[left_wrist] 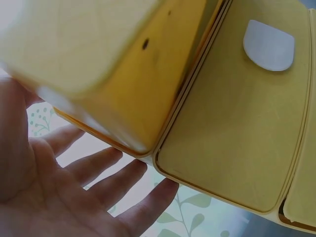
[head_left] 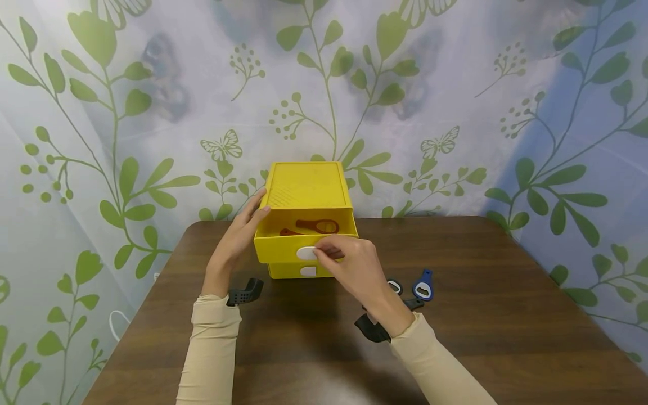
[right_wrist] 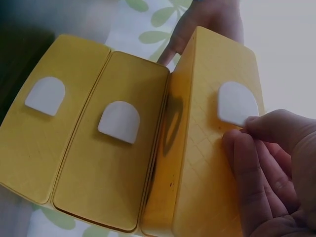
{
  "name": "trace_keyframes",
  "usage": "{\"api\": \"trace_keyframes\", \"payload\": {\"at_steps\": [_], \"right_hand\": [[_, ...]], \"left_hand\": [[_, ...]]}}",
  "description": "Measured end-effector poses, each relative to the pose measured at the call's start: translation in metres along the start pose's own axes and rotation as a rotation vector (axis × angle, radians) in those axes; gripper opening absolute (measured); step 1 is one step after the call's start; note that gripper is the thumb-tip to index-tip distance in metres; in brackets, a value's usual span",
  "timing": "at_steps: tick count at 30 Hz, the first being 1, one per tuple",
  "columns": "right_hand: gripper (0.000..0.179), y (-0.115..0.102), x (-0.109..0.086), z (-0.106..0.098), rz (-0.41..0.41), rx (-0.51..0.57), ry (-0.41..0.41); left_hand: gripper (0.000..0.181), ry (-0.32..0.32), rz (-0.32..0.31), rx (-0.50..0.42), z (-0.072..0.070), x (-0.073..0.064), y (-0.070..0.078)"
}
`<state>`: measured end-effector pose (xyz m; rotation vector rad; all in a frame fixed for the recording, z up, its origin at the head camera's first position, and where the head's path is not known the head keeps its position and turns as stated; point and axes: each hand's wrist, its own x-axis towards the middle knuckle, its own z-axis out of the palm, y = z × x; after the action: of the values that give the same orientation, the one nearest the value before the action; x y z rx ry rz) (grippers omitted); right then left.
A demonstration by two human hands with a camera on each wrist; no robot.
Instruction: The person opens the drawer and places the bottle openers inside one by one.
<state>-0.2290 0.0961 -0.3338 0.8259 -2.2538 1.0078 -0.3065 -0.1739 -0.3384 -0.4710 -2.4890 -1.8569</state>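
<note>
A small yellow drawer cabinet (head_left: 309, 183) stands on the table, its top drawer (head_left: 277, 250) pulled out. My right hand (head_left: 356, 270) pinches that drawer's white handle (right_wrist: 237, 102) between thumb and fingers. Against the cabinet's left side rests my left hand (head_left: 237, 239), fingers nearly straight, with fingertips along the side edge in the left wrist view. Inside the top drawer lies an orange-red bottle opener (head_left: 328, 226), beside a second orange-red piece (head_left: 288, 232) mostly hidden by the drawer front. Two lower drawers with white handles (right_wrist: 120, 122) are closed.
On the wooden table (head_left: 481, 337), right of the cabinet, lie a blue bottle opener (head_left: 423, 288) and a black one (head_left: 394, 286), partly behind my right wrist. A dark handle (head_left: 414, 304) shows beside them. A leaf-patterned cloth (head_left: 202, 112) hangs behind the table.
</note>
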Motion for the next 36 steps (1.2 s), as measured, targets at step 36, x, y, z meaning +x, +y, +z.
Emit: {"api": "trace_keyframes", "payload": {"at_steps": [36], "right_hand": [[0.006,0.025,0.030,0.013,0.014,-0.060,0.005]], "left_hand": [[0.065,0.010,-0.025,-0.035,0.002,0.001,0.005]]}}
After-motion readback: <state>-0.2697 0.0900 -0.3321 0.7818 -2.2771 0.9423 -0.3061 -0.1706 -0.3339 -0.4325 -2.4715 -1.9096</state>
